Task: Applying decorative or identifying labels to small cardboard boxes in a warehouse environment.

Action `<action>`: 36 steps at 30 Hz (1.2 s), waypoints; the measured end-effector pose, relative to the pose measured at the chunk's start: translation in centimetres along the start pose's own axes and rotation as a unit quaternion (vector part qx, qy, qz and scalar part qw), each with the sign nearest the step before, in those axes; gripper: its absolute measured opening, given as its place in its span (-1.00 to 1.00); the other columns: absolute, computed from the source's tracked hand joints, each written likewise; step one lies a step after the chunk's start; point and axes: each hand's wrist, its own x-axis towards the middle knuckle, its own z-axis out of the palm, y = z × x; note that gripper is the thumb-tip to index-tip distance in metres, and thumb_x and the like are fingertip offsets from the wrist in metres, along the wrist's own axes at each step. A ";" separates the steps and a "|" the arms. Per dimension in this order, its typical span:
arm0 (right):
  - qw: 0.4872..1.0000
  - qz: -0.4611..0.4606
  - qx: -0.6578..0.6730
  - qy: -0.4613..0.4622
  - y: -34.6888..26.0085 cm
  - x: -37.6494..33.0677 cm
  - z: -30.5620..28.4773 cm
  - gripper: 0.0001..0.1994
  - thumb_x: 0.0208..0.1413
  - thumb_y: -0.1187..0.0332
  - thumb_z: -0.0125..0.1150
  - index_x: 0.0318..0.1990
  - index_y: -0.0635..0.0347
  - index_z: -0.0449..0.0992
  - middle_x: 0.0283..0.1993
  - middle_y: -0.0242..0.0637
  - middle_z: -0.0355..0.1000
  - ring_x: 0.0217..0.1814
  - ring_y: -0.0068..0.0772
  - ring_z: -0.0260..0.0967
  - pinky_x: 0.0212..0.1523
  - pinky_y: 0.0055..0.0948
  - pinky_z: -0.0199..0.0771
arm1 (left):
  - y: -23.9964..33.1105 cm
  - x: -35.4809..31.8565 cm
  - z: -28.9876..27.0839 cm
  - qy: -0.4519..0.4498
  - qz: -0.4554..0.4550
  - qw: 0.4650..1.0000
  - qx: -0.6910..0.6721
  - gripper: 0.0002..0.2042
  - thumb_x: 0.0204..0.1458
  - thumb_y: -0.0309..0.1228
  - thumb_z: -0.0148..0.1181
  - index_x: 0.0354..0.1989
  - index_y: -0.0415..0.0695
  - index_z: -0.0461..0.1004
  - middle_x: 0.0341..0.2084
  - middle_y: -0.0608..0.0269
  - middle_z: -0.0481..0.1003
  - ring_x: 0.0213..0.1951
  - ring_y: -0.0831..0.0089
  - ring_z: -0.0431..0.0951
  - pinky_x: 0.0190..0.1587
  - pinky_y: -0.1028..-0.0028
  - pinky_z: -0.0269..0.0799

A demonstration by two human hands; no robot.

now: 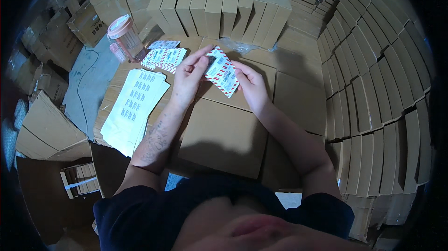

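Observation:
Between my two hands is a white label card [222,74] with a red-and-white striped border, tilted above the cardboard boxes. My left hand [190,74] pinches its upper left edge with thumb and fingers. At its right edge, my right hand [252,85] grips it with the thumb on top. Just left of my left hand lie more striped label cards [165,59] in a loose pile. Beside my left forearm is a stack of white sheets [133,106] printed with rows of small dark marks. Below the card sits a closed flat carton [224,134].
A pink-lidded clear bottle [127,41] stands at the back left of the work surface. Upright cartons [210,6] line the back, and tall carton stacks [373,83] wall the right side. An open box [51,134] is at the lower left. Clear plastic film [242,46] lies behind my hands.

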 end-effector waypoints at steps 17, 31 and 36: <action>0.991 0.080 0.103 -0.034 0.5 0.0 -0.1 -0.68 0.31 0.36 0.00 0.16 0.24 0.40 -0.09 -0.43 0.49 -0.19 -0.70 0.41 -0.23 -0.68 0.37 | 0.1 -0.1 0.1 -0.033 0.050 0.998 0.035 -0.61 0.28 -0.26 0.01 0.16 -0.25 0.38 0.20 0.02 0.34 0.11 0.45 0.44 -0.02 0.56 0.45; 0.803 -0.333 -0.494 -0.028 -4.4 -1.2 1.0 -0.57 -0.09 0.33 0.36 0.02 -0.16 0.54 0.03 -0.42 0.34 0.17 -0.26 0.21 0.19 -0.16 0.08 | 0.4 0.3 -1.5 -0.097 -0.256 0.959 -0.070 -0.68 0.21 -0.34 0.12 0.08 -0.23 0.43 -0.19 0.27 0.56 -0.21 0.60 0.58 -0.17 0.57 0.53; 0.803 -0.344 -0.486 -0.018 -4.0 -1.5 1.1 -0.82 -0.09 0.35 0.35 -0.27 -0.02 0.56 -0.01 -0.39 0.35 0.11 -0.23 0.24 0.10 -0.18 0.13 | 0.8 0.2 -1.3 -0.105 -0.293 0.946 -0.088 -0.65 0.21 -0.37 0.11 0.13 -0.25 0.39 -0.14 0.25 0.54 -0.19 0.60 0.57 -0.11 0.58 0.53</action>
